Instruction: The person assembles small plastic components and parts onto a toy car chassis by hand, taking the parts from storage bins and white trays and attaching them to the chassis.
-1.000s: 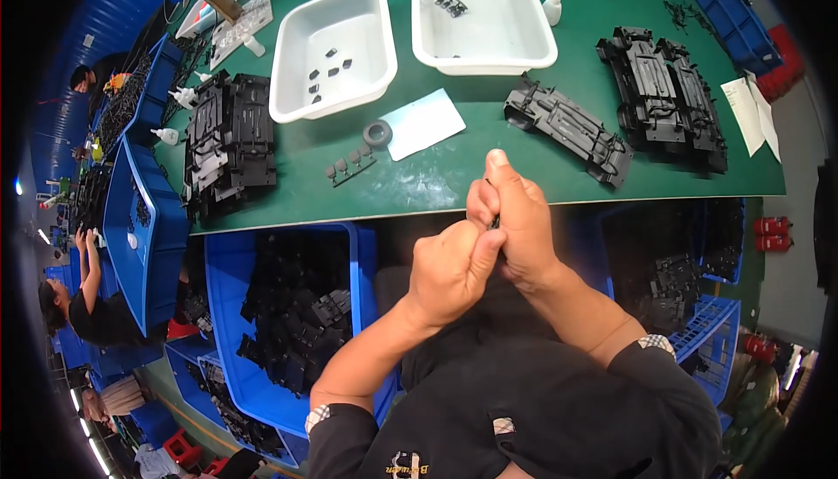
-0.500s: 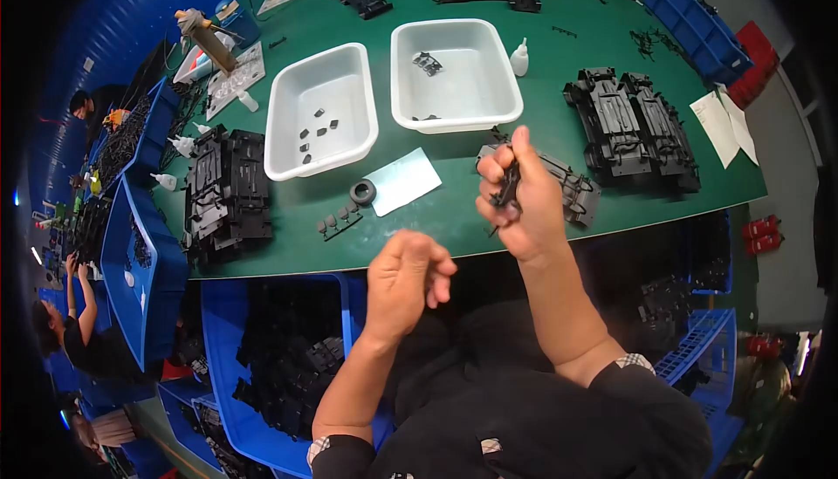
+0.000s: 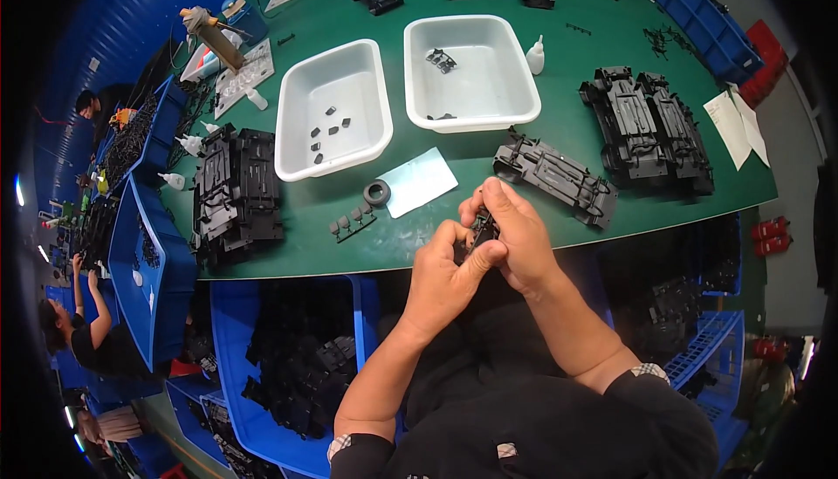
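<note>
Just off the table's near edge, my two hands come together around a small black plastic part. My left hand closes on its near left side with thumb and fingers. Fingers of my right hand wrap it from the right, thumb on top, so most of its shape is hidden. Right behind my hands, a black plastic car chassis lies slantwise on the green table. Left of it are a pale sheet, a black ring like a small tyre, and a sprue of small black pieces.
Two white tubs, a left one and a right one, hold small black parts. Stacked chassis stand at left and right. A white dropper bottle stands beside the right tub. Blue crates sit below the table edge. Another person works at far left.
My left hand has moved right and up to meet the right hand and grip the black part. My right hand has come down slightly, uncovering the chassis behind it.
</note>
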### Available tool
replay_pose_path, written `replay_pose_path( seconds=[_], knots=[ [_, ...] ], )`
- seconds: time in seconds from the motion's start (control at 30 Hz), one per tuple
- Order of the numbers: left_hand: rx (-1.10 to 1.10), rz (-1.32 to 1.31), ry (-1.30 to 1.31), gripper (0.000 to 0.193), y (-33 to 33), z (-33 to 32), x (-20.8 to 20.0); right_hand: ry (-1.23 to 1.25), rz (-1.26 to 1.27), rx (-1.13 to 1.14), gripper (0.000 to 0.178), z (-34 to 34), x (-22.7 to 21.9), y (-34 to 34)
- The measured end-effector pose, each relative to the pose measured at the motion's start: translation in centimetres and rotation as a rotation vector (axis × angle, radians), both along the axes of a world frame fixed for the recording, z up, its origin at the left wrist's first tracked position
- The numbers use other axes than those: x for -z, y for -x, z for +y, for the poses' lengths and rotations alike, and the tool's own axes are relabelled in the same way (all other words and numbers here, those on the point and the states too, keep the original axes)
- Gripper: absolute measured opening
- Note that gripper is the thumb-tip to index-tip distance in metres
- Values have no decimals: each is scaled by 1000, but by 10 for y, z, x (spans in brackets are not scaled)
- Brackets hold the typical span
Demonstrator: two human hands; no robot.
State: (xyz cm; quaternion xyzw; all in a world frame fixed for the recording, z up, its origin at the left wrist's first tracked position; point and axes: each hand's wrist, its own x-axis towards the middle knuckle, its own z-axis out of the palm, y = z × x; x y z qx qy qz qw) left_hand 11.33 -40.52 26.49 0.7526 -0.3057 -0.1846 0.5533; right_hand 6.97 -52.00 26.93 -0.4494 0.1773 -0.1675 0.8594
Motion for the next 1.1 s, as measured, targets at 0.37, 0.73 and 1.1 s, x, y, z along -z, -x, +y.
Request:
replay_pose_path(
  seconds=[0.37,0.73,1.1],
  knots=[
    [-57,204,299,26,24,-6,10,-205,75,215,39,12,-8,4],
    [-78,-193,263,21,30,-6,6,-94,-26,166,42,6,-14,10],
    [30,587,445,21,25,-1,-5,271,-268,283,40,13,-3,6]
  ],
)
